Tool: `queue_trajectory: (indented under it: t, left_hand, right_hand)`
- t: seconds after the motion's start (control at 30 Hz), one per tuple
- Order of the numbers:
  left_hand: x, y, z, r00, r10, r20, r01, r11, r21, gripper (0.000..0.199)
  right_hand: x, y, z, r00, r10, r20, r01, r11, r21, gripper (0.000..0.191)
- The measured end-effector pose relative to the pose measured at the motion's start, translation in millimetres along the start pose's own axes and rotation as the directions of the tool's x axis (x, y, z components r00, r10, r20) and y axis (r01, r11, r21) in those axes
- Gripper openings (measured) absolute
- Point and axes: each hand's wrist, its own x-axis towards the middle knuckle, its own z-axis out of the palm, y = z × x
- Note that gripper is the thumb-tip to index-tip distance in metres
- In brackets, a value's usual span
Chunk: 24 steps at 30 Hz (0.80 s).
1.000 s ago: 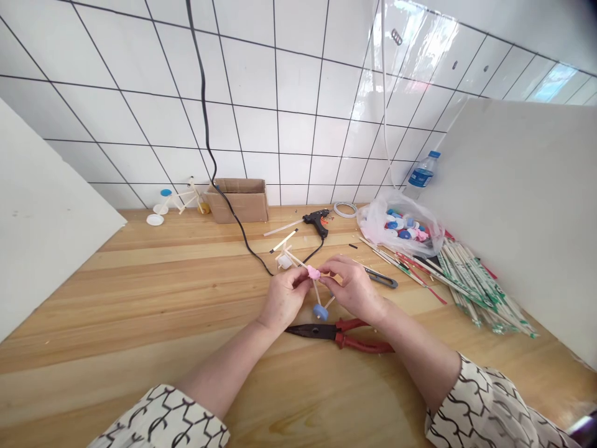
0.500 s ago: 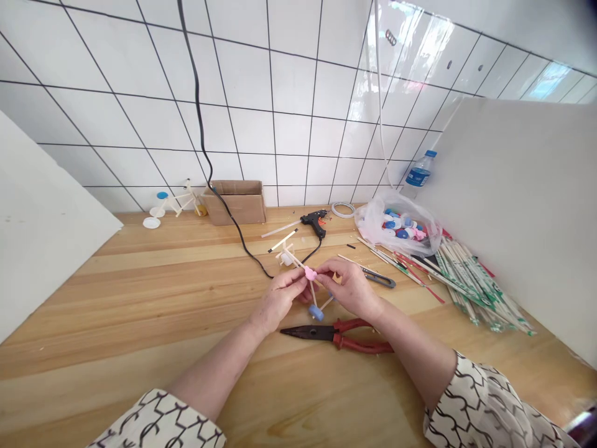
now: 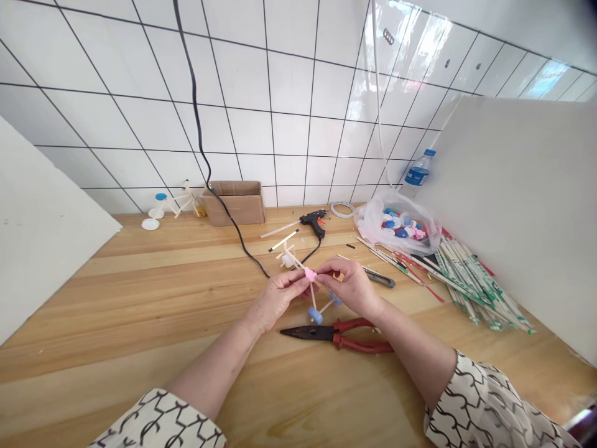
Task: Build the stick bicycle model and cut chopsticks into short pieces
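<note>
Between my two hands is a pink piece [image 3: 310,274] on a small frame of thin wooden sticks [image 3: 313,295]. The fingertips of my left hand [image 3: 275,297] pinch its left side; those of my right hand [image 3: 351,287] pinch its right side. Blue caps [image 3: 315,315] sit at the frame's near end like wheels, and a white cap [image 3: 288,259] is at the far end. Just in front of the frame, red-handled pliers [image 3: 321,333] lie on the wooden table [image 3: 140,298]. My fingers cover part of the sticks.
A black glue gun [image 3: 315,222], cardboard box [image 3: 240,205] and tape roll [image 3: 342,210] stand towards the tiled wall. On the right are a bag of caps [image 3: 373,230], wrapped sticks [image 3: 476,283], a cutter [image 3: 380,278] and a bottle [image 3: 418,171]. A stick model [image 3: 186,200] is back left.
The frame has shifted slightly between my hands, and more of the right-hand blue cap shows. Both hands keep their pinch on the pink piece.
</note>
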Motion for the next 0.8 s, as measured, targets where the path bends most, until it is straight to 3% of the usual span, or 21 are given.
queue_trajectory:
  t: [0.27,0.8]
  left_hand:
    - [0.6,1.5,-2.0,0.998,-0.024,0.057,0.029,0.997,-0.078,0.028]
    - [3.3,6.5,-5.7,0.994,-0.053,0.098,0.056,0.998,-0.025,0.032]
  right_hand:
    - [3.9,2.4,-6.9,0.997,0.052,0.049,-0.060,0.982,0.178,0.005]
    - [6.6,13.1,-3.9,0.993,0.071,0.095,-0.100,0.933,0.346,0.005]
